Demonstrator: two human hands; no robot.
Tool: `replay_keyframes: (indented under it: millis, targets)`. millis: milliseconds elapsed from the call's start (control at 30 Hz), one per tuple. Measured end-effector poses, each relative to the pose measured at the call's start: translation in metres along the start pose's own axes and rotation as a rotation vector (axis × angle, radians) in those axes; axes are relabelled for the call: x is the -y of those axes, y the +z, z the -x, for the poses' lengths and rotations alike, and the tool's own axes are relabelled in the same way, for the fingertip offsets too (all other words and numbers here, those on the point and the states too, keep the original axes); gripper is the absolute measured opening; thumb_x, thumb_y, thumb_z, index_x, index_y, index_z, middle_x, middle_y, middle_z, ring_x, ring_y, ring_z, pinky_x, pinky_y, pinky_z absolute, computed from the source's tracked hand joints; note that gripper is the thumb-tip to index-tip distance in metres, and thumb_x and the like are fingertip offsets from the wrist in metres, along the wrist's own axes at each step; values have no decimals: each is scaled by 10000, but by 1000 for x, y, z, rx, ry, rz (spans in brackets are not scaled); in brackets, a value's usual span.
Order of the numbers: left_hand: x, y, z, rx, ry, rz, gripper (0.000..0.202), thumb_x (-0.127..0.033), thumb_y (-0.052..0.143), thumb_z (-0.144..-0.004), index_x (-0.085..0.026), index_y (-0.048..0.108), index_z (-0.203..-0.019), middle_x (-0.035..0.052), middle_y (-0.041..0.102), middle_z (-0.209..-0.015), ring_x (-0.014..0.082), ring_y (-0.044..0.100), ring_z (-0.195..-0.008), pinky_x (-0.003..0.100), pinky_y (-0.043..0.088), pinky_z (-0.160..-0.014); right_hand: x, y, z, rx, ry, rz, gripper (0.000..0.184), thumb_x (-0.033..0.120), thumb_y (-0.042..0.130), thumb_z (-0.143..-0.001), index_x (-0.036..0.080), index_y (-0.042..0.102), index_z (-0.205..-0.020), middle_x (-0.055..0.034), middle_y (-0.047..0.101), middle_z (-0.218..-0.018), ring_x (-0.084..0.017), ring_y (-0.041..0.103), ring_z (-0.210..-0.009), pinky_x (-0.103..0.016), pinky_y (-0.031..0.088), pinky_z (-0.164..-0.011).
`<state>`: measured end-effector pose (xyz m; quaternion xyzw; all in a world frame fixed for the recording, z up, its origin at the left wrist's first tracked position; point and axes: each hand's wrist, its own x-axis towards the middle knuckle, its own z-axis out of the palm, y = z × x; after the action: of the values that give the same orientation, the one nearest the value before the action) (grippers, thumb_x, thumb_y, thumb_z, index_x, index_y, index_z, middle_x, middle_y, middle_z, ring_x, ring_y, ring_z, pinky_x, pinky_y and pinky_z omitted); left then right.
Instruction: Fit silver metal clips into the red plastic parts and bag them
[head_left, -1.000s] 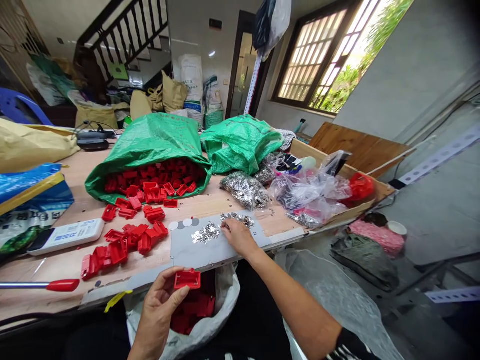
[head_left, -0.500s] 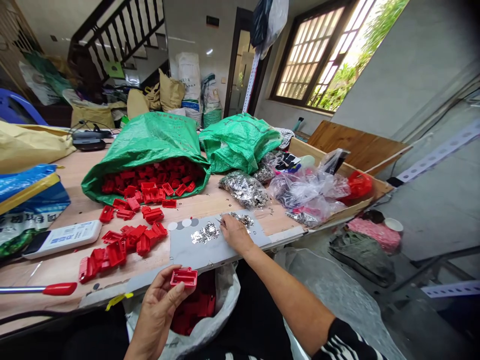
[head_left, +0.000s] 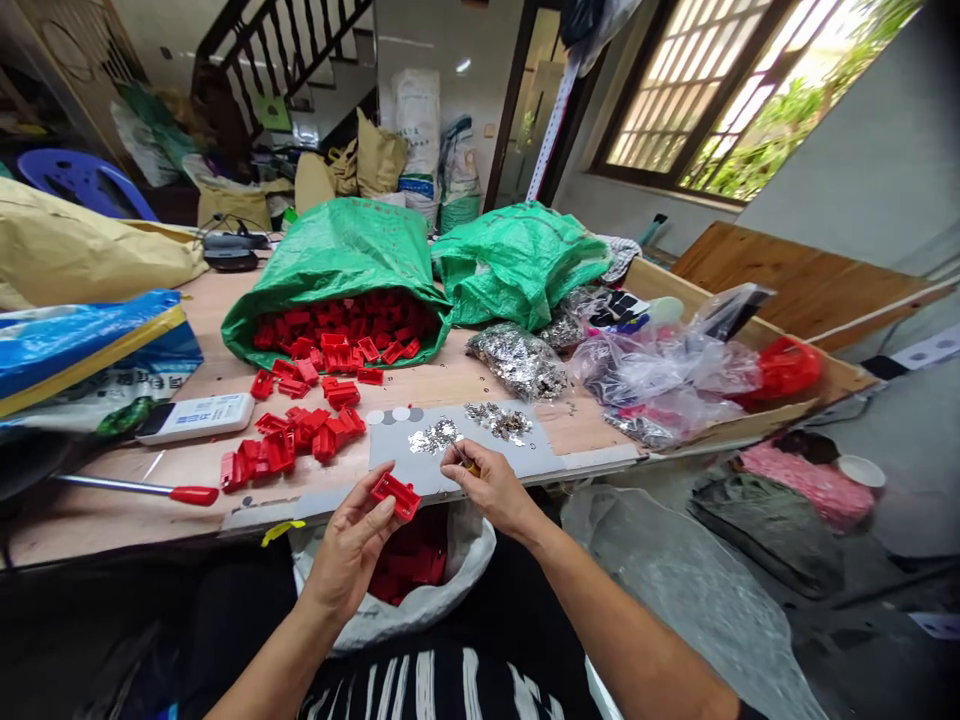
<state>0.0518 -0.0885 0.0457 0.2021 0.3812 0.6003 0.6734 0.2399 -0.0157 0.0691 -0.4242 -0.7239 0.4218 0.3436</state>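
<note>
My left hand (head_left: 351, 548) grips a small open red plastic case (head_left: 397, 496) between thumb and fingers, above the table's front edge. Just right of it, my right hand (head_left: 491, 485) is closed on a slim pointed tool (head_left: 471, 467) that looks like tweezers, with a yellowish part showing. Whether its tip holds a metal piece is too small to tell. Two heaps of small shiny metal pieces, a left heap (head_left: 433, 436) and a right heap (head_left: 501, 422), lie on a grey sheet (head_left: 390, 460) behind my hands. More red cases (head_left: 281, 448) lie loose to the left.
A green sack (head_left: 337, 250) spills red cases onto the table. Below the edge, a white sack (head_left: 469, 575) holds more. A bag of metal pieces (head_left: 517, 362) and a wooden tray (head_left: 832, 375) of plastic bags lie right. A scale-like white device (head_left: 199, 417) and red-handled rod (head_left: 193, 495) lie left.
My right hand has drawn back from the metal heaps towards the red case. My left hand has raised and tilted the case. The whole view has shifted.
</note>
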Motion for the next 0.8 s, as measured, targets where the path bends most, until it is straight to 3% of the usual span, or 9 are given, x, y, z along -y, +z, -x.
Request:
replay_keyframes:
  millis: [100,200,533,800]
  targets:
    - [0,3,1,26,16,-14,479,-211,728,-736,-238,609,-1200,37,683,-1001,147,641,-886,267,522,-817,11,15,11,78,49,-137,116,268,525,-879,193,524,-790,49,483,-663,-92,436,-557,-209,352,-539]
    - [0,5,1,65,28,-28,435,-210,720,-745,-232,617,-1168,30,682,-944,143,642,-855,261,518,-791,14,23,15,73,-20,-96,104,241,551,-867,186,544,-779,35,514,-699,-99,451,-613,-213,363,-585]
    - [-11,10,0,93,-4,-66,429,-212,750,-710,-204,655,-1128,40,710,-945,134,643,-842,250,504,-802,11,18,18,171,-207,5,50,150,583,-849,187,609,-828,-7,583,-809,-128,531,-748,-236,403,-700]
    - [-13,11,-1,104,9,-149,458,-238,767,-694,-223,657,-1138,20,716,-911,126,628,-831,234,493,-796,2,18,23,198,-14,-249,54,204,588,-852,194,551,-890,35,551,-768,-99,464,-668,-215,376,-634]
